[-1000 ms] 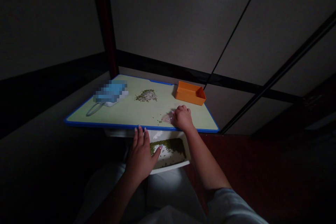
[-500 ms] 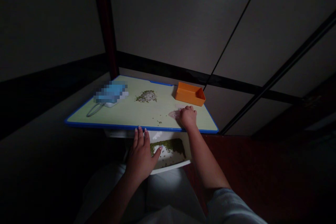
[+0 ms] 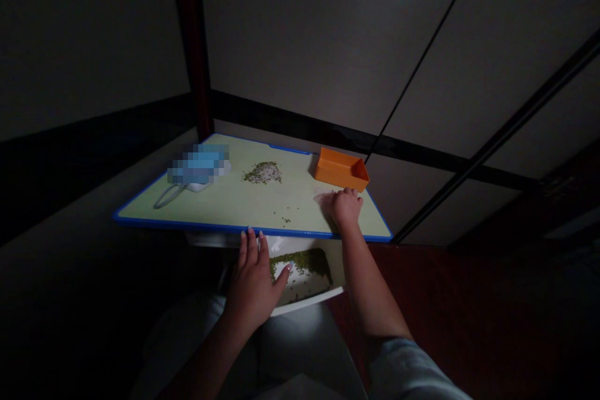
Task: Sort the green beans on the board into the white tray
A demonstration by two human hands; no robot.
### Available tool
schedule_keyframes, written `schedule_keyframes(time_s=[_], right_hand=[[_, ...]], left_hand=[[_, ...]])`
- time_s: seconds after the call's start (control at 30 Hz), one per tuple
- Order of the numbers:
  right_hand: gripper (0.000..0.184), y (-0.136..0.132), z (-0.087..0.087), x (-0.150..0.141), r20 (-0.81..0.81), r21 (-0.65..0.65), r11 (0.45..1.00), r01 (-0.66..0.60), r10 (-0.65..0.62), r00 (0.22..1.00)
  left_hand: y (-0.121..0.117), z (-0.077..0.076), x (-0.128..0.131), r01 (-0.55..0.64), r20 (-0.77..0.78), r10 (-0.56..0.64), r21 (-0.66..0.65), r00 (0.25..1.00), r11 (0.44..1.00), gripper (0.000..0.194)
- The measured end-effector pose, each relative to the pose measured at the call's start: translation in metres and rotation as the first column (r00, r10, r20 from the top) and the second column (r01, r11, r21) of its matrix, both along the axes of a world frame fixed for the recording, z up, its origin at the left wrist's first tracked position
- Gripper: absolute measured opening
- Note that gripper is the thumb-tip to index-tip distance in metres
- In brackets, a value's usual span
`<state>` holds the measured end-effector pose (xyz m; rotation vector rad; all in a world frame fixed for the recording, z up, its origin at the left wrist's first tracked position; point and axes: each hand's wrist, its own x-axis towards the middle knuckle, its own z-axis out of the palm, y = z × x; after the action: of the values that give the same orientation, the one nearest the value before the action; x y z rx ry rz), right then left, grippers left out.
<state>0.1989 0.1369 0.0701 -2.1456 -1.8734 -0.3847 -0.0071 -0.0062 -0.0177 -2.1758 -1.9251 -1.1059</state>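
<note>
1. Since the earlier frame, the right grip [image 3: 345, 209] has slid rightward along the board, drawing the pale translucent scrap of film [image 3: 323, 198] with it. The left grip [image 3: 250, 284] has barely shifted.
2. The right grip is curled, fingers bent down onto the board and knuckles raised. Its fingers meet the film's right end, but the view cannot settle whether they pinch it or merely press it.
3. The film lies flat on the cutting board [image 3: 187, 224], directly left of the right grip and touching it. Its long axis appears to run roughly along the board's near blue rim, though its faint outline is hard to read. The right grip is clearly nearer to it than the left.
4. The left grip is released, its fingers spread on that rim and its thumb reaching over the white tray [image 3: 307, 303] below. Mung beans [image 3: 300, 265] lie in the tray, just right of this grip.
5. Ahead of the right grip sits an orange tray [image 3: 341, 170]. Farther left on the board are a heap of mung beans [image 3: 262, 173], a few stray beans [image 3: 284, 220] and a blurred blue object [image 3: 199, 164] with a thin loop [image 3: 164, 197].
</note>
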Motion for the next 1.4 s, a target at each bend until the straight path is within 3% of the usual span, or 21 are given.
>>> schedule_keyframes(time_s=[0.5, 0.83, 1.13, 1.4], right_hand=[[0.038, 0.005, 0.002, -0.066, 0.099, -0.043, 0.932, -0.361, 0.363, 0.926], [0.029, 0.0, 0.008, -0.065, 0.17, -0.132, 0.814, -0.566, 0.581, 0.796], [0.026, -0.008, 0.006, -0.052, 0.131, -0.109, 0.791, -0.601, 0.611, 0.781], [0.032, -0.013, 0.008, -0.025, -0.025, -0.038, 0.874, -0.484, 0.483, 0.875]], left_hand=[[-0.002, 0.002, -0.006, -0.014, 0.007, 0.014, 0.006, 1.0, 1.0, 0.081], [-0.005, 0.003, -0.011, -0.012, 0.028, 0.012, 0.013, 1.0, 1.0, 0.083], [-0.005, 0.008, -0.009, -0.011, -0.039, 0.011, 0.012, 0.999, 1.0, 0.083], [-0.004, 0.005, -0.008, -0.003, -0.038, 0.004, 0.03, 0.999, 1.0, 0.083]])
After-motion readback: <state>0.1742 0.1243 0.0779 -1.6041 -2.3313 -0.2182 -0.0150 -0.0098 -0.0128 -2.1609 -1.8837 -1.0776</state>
